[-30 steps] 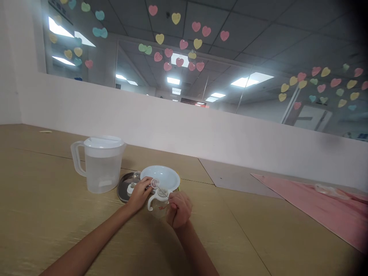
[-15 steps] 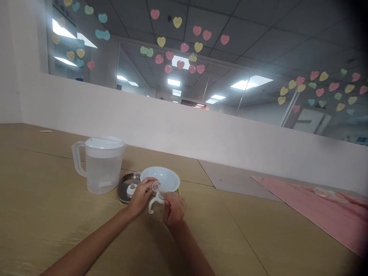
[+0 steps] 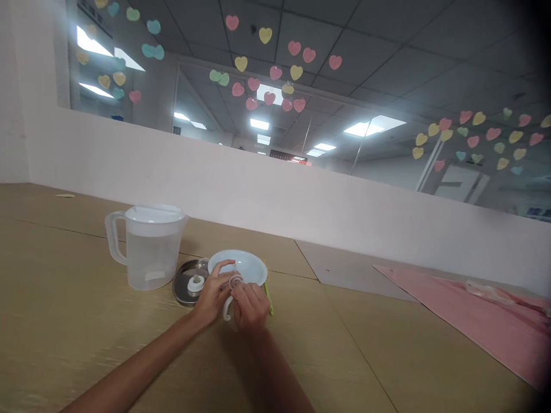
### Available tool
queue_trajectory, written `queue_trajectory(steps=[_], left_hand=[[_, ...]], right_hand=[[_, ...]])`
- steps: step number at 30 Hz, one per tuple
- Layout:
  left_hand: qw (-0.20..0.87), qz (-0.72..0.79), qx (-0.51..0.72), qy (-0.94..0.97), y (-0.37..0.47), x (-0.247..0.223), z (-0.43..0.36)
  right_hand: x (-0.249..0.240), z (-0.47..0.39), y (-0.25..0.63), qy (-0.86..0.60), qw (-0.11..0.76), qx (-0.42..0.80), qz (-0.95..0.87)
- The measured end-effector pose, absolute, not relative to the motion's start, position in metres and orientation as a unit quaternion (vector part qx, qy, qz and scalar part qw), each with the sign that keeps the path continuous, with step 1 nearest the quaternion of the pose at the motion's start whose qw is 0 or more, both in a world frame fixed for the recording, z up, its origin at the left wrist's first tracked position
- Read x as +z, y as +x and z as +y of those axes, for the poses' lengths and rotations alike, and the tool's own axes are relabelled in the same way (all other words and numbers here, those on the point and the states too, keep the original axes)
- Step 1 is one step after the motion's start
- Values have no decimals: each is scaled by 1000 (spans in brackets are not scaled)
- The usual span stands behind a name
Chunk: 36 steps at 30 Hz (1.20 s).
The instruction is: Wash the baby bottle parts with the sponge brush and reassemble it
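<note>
— Cup (image 3: 228, 307) with the white handle, is that what both hands are on?

— Yes. It's a small clear cup standing on the bench just in front of the white bowl (image 3: 247, 267). One curved white handle shows on its near-left side; most of the body is hidden behind the fingers. On top sits a small round clear piece (image 3: 235, 281), pinkish at the rim, too blurred for me to say exactly what it is.

— And the hands?

— The left hand (image 3: 210, 295) is curled around the cup from the left, fingers reaching up to that round piece. The right hand (image 3: 249, 304) is closed over the cup's right side, fingertips pinching at the same piece. Both are gripping, neither lies flat.

— What else is close?

— Touching or nearly touching the bowl's left edge lies a round metal lid (image 3: 189, 282) with a white knob, flat on the bench. Left of that stands a clear plastic pitcher (image 3: 148, 246) with a white lid, holding water. A thin green thing (image 3: 269, 298) pokes out beside the right hand, below the bowl. Well off to the right there's a pink cloth (image 3: 465, 310) with something clear and crumpled on it.

— Anything blocking the view?

— Only the fingers themselves, which cover the cup's mouth.
</note>
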<state>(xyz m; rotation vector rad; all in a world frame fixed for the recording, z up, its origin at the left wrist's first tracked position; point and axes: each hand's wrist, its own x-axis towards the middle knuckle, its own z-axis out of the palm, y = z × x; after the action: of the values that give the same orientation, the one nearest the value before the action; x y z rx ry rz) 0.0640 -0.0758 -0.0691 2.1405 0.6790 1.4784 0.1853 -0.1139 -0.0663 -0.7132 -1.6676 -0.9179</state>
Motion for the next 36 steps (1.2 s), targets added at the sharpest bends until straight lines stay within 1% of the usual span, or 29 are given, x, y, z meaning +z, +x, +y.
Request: queue_trajectory(steps=[5, 8, 15, 18, 23, 27, 36], left_hand=[[229, 237, 545, 771, 64, -65, -79], [226, 233, 552, 768, 62, -64, -78], [234, 223, 571, 754, 61, -66, -70], [239, 205, 573, 757, 62, -68, -66], [258, 208, 549, 767, 64, -67, -59], [258, 209, 521, 786, 68, -57, -46], [202, 178, 462, 845, 78, -23, -13]], right_hand=[[-64, -112, 186, -348, 497, -406, -683], [-61, -114, 186, -354, 494, -408, -682], [-52, -131, 180, -297, 555, -417, -656], [-48, -140, 178, -276, 561, -416, -660], [-42, -147, 181, -263, 546, -427, -671], [-37, -149, 188, -271, 535, -427, -677], [-24, -156, 203, -291, 532, -456, -652]])
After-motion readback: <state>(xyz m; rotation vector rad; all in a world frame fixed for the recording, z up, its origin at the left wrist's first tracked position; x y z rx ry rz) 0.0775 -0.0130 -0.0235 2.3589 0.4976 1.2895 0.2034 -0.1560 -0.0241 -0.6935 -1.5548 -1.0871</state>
